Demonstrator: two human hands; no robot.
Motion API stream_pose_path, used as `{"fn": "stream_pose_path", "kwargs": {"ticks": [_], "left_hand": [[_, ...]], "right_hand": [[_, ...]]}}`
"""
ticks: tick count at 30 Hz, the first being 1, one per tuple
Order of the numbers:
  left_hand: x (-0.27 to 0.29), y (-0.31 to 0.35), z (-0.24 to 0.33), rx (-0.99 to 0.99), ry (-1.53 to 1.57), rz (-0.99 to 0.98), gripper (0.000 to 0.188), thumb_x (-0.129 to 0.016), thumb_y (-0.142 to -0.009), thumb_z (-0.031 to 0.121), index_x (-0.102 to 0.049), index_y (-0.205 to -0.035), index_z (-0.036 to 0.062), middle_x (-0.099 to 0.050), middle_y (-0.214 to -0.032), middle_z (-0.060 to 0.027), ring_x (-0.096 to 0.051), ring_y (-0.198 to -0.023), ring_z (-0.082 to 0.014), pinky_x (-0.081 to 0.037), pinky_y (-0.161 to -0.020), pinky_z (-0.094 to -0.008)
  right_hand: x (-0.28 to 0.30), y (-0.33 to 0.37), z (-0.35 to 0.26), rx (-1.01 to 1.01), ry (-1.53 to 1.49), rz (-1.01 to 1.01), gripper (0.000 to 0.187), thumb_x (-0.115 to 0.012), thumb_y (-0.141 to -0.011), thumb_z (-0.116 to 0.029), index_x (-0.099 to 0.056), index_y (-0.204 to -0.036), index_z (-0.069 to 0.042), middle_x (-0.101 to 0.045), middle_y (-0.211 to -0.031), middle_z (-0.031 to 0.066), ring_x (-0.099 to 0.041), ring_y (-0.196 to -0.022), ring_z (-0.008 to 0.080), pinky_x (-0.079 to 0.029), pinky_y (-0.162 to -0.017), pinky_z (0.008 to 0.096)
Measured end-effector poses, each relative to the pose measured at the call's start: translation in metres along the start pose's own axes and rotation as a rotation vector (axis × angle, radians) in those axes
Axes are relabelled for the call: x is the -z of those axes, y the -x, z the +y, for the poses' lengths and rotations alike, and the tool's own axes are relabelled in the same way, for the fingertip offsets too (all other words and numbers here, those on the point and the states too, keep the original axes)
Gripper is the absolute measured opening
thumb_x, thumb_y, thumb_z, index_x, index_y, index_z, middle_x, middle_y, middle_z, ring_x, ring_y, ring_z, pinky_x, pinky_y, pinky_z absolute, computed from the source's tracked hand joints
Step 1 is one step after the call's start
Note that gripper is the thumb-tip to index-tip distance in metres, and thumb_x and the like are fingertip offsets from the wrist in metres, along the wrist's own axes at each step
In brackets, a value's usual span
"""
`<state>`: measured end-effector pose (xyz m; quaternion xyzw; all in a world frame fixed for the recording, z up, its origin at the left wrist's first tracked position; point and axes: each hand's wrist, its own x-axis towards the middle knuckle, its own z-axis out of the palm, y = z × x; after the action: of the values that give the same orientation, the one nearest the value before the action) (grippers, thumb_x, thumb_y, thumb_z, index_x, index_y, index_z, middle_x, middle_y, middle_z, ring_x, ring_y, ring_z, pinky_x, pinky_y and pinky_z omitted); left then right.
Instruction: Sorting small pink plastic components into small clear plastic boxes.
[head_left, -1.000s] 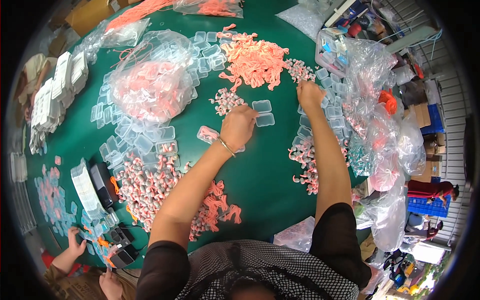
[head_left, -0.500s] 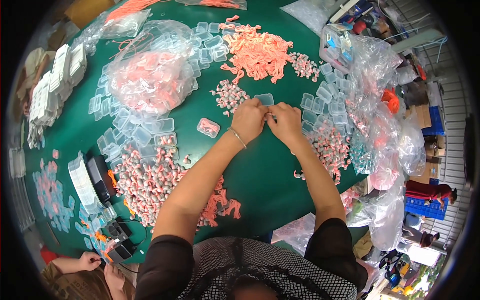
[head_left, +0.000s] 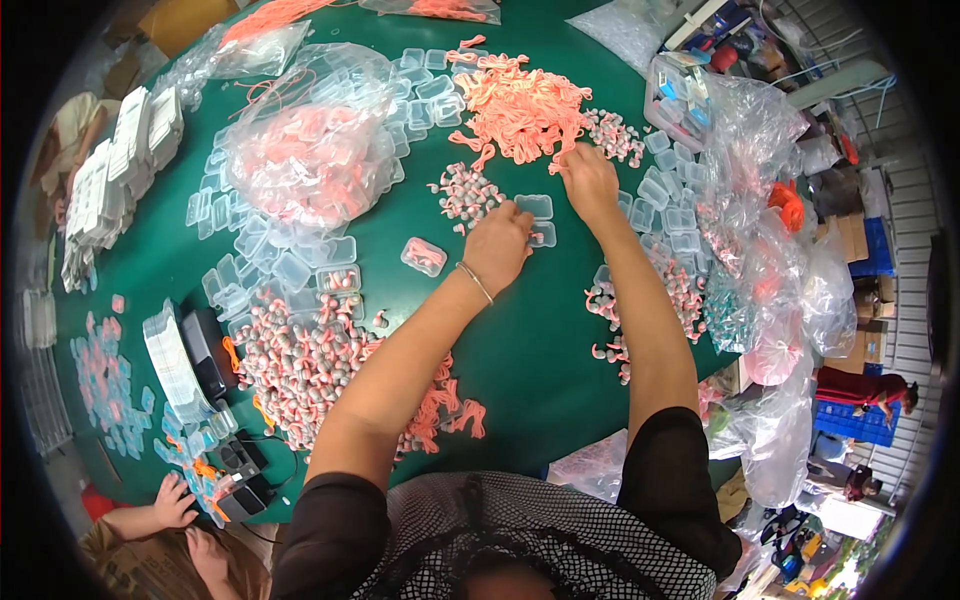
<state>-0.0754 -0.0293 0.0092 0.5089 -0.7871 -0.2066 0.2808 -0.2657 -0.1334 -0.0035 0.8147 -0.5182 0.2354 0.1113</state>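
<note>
Clear box just beside left hand, orange cords at right hand (hands apart, grips unclear)

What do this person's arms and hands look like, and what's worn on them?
The left hand and right hand are both ungloved. The black sleeves look thin and end around the elbows. A slim, pale metallic bracelet circles the left wrist; none shows on the right.
</note>
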Motion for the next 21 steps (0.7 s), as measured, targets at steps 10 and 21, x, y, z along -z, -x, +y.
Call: {"fn": "stream_pose_path", "kwargs": {"ticks": [10, 21], "left_hand": [[-0.004, 0.001, -0.003, 0.013, 0.041, 0.001, 0.046, -0.078, -0.064, 0.005, -0.060, -0.106, 0.0024, -0.057, -0.096, -0.0123, -0.059, -0.092, -0.0311, -0.050, -0.078, -0.0384], [0.000, 0.000, -0.003, 0.029, 0.087, -0.001, 0.051, -0.079, -0.063, 0.004, -0.056, -0.108, 0.0026, -0.058, -0.094, -0.0138, -0.060, -0.090, -0.0339, -0.050, -0.077, -0.0410]], "right_hand": [[0.056, 0.045, -0.042, -0.335, -0.749, -0.200, 0.015, -0.068, -0.077, -0.008, -0.059, -0.089, -0.006, -0.060, -0.077, 0.0057, -0.059, -0.075, 0.0273, -0.047, -0.068, 0.0393], [0.054, 0.056, -0.055, 0.078, -0.466, -0.143, 0.018, -0.066, -0.076, -0.005, -0.062, -0.093, -0.007, -0.059, -0.094, 0.0086, -0.056, -0.088, 0.0302, -0.047, -0.071, 0.0401]]}}
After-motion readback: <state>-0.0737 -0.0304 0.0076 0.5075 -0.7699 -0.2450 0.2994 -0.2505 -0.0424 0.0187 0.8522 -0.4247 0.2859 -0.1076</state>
